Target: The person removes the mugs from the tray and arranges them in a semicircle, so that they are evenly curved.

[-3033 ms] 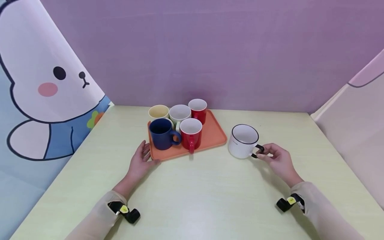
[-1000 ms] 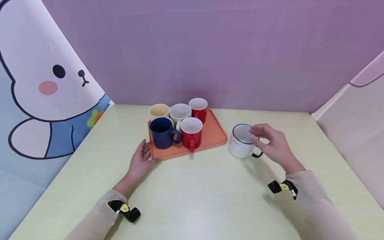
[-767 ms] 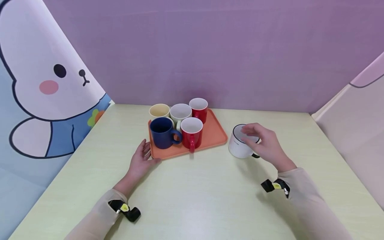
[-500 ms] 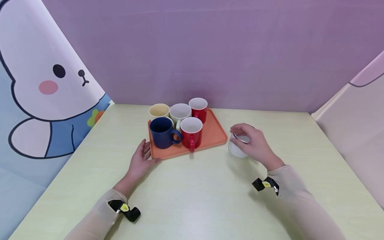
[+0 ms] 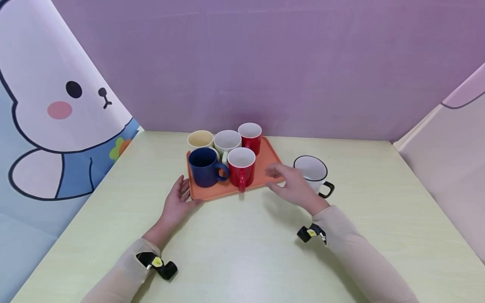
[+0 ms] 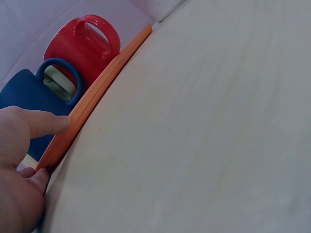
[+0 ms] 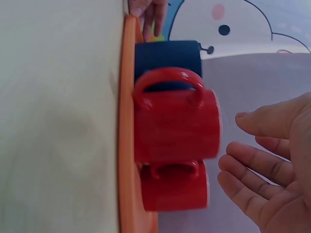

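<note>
An orange tray [image 5: 261, 176] bears several mugs: a navy blue mug [image 5: 204, 170], a red mug [image 5: 242, 170] at the front, and a yellow mug [image 5: 201, 139], a pale green mug [image 5: 227, 141] and a smaller red mug [image 5: 251, 136] behind. My left hand [image 5: 177, 200] holds the tray's front left corner, thumb on the front rim [image 6: 80, 114] and fingers along the left side. Over the tray's right end hovers my right hand [image 5: 293, 185], holding nothing, fingers apart and relaxed. To its right a white mug [image 5: 310, 168] with a black rim stands on the table, partly hidden by that hand.
The pale wood-look table [image 5: 235, 244] runs back to a purple wall covering [image 5: 265, 71]. On the left hangs a sheet with a cartoon animal [image 5: 57, 105], and a pale panel [image 5: 451, 160] borders the right side. Both wrists wear small black cameras.
My right hand has let go of the white mug's black handle, risen and moved left across that mug to the tray's right end. The left hand and tray have stayed put.
</note>
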`<state>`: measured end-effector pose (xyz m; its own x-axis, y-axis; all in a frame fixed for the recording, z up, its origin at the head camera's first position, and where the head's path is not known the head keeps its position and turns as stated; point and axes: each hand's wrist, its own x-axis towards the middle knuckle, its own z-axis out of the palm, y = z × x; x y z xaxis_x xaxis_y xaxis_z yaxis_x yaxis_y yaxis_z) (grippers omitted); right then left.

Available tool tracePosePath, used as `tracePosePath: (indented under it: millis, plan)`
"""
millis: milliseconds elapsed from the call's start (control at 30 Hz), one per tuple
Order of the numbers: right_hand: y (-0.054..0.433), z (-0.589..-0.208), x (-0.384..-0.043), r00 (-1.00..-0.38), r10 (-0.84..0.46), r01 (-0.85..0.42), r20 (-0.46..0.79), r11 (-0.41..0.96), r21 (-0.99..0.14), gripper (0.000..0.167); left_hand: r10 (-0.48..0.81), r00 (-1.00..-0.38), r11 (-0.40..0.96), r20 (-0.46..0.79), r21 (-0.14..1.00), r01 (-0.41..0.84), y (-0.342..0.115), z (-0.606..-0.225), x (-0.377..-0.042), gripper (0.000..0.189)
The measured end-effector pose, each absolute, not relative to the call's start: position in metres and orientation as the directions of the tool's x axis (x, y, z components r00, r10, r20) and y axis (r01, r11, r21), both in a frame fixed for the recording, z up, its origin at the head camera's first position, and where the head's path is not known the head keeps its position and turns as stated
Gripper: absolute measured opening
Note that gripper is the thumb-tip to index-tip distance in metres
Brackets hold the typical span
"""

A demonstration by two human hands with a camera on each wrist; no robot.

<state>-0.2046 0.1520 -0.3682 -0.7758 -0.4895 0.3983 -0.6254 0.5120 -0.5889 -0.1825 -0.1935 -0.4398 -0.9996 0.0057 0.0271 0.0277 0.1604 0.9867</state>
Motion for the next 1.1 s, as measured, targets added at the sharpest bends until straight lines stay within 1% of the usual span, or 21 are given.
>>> tracePosePath:
  millis: [200,333,467,600,933,1100]
  plan:
    - [0.135,-0.380,-0.208,-0.784,-0.491,-0.612,0.380,0.509,-0.605,0.032,0.007,-1.000,0.161,0.026,0.987,0.027,-0.194,-0.439,-0.182,0.101]
    - [0.125,-0.384,-0.208,-0.786,-0.509,-0.597,0.351,0.477,-0.645,0.034,0.007,-1.000,0.165,0.028,0.986,0.029,-0.195,-0.440,-0.184,0.101]
    - [0.116,-0.388,-0.209,-0.812,-0.505,-0.542,0.293,0.468,-0.698,0.036,0.006,-1.000,0.172,0.029,0.985,0.030,-0.195,-0.440,-0.184,0.101]
    - [0.107,-0.393,-0.210,-0.839,-0.483,-0.499,0.252,0.495,-0.711,0.036,0.007,-1.000,0.164,0.028,0.986,0.029,-0.194,-0.439,-0.184,0.100]
    - [0.088,-0.401,-0.212,-0.867,-0.408,-0.474,0.285,0.504,-0.722,0.029,0.011,-1.000,0.155,0.026,0.988,0.027,-0.195,-0.439,-0.184,0.101]
    - [0.080,-0.408,-0.212,-0.879,-0.368,-0.464,0.304,0.511,-0.724,0.030,0.010,-1.000,0.153,0.026,0.988,0.027,-0.195,-0.439,-0.183,0.101]
